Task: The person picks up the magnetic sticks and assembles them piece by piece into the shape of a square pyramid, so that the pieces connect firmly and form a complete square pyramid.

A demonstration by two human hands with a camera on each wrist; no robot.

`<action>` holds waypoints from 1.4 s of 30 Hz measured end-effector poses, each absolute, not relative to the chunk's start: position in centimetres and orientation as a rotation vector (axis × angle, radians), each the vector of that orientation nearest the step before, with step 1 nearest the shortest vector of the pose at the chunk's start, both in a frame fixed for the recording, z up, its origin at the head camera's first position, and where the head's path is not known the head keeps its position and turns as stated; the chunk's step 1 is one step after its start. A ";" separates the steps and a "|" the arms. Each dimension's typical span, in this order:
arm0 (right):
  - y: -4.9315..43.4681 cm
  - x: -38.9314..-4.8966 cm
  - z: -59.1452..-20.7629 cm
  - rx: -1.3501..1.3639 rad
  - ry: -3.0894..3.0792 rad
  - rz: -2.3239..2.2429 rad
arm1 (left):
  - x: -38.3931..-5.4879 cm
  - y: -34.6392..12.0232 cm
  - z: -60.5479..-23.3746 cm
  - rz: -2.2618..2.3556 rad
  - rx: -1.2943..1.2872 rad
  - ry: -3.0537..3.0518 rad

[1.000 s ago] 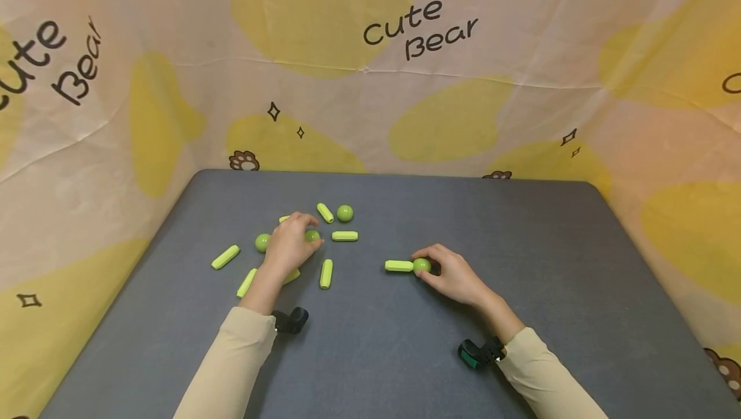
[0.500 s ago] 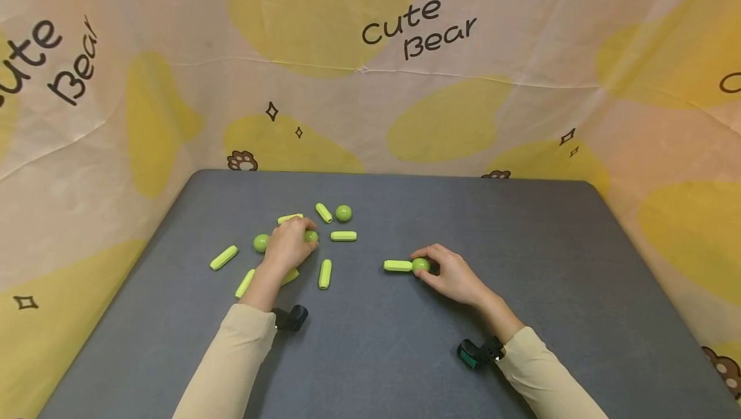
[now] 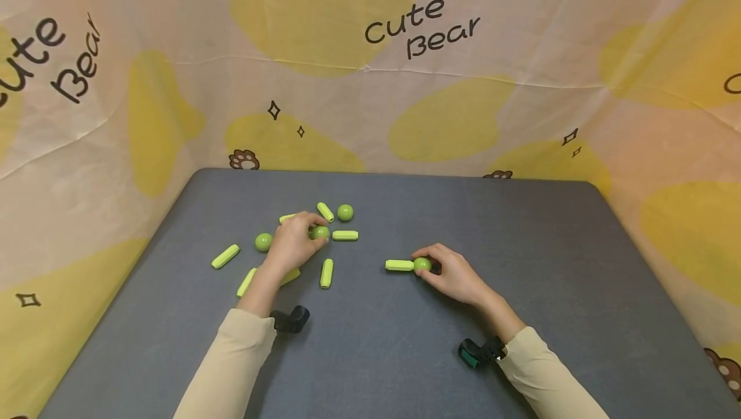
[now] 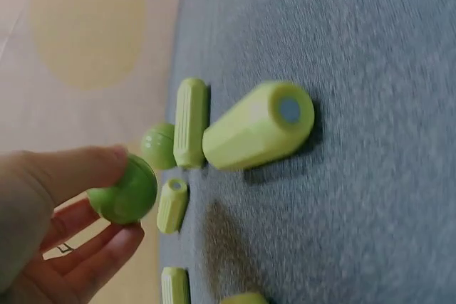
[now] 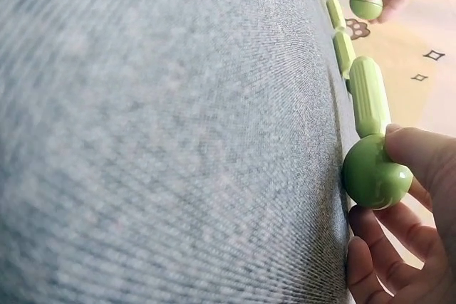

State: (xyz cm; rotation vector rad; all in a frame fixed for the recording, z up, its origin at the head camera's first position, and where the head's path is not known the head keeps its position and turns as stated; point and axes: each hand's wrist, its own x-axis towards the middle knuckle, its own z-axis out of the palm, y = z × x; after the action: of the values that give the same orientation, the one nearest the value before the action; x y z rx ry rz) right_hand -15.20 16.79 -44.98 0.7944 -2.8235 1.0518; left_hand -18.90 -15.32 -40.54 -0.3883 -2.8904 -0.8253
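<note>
My left hand (image 3: 292, 239) pinches a glossy green ball (image 3: 320, 232) between thumb and fingers. In the left wrist view this ball (image 4: 128, 194) is raised above the table, with a shadow below it. Farther right, my right hand (image 3: 454, 275) pinches another green ball (image 3: 422, 265) by its sides, low at the table. A light green ribbed rod (image 3: 399, 265) lies against the left side of that ball, end-on to it, also plain in the right wrist view. Close to the left hand's ball, a similar rod (image 3: 345, 235) lies crosswise on the table.
Several more ribbed rods lie scattered on the grey table (image 3: 550, 245), among them one in front (image 3: 327, 273) and one at far left (image 3: 225, 256). Loose green balls rest at the back (image 3: 345, 212) and left of the left hand (image 3: 264, 242). Patterned cloth (image 3: 440, 116) hangs behind.
My left hand has lifted its ball a little and shifted it right, toward the crosswise rod. The right hand keeps its ball and rod in place.
</note>
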 end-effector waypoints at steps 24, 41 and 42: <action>16.2 -15.7 -45.0 0.783 -2.828 1.047 | -16.4 -11.4 -42.2 -1.239 -0.514 -2.787; 15.6 -16.1 -45.0 0.764 -2.857 1.037 | -16.0 -9.4 -43.2 -1.214 -0.618 -2.825; 15.6 -16.1 -44.9 0.765 -2.858 1.037 | -16.0 -9.3 -43.2 -1.210 -0.627 -2.826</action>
State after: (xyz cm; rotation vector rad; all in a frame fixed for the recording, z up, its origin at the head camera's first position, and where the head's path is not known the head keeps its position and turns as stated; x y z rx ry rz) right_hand -16.08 15.56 -44.95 0.7650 -2.8580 1.0375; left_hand -15.98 -9.30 -43.20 -0.6269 -2.8260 -1.2096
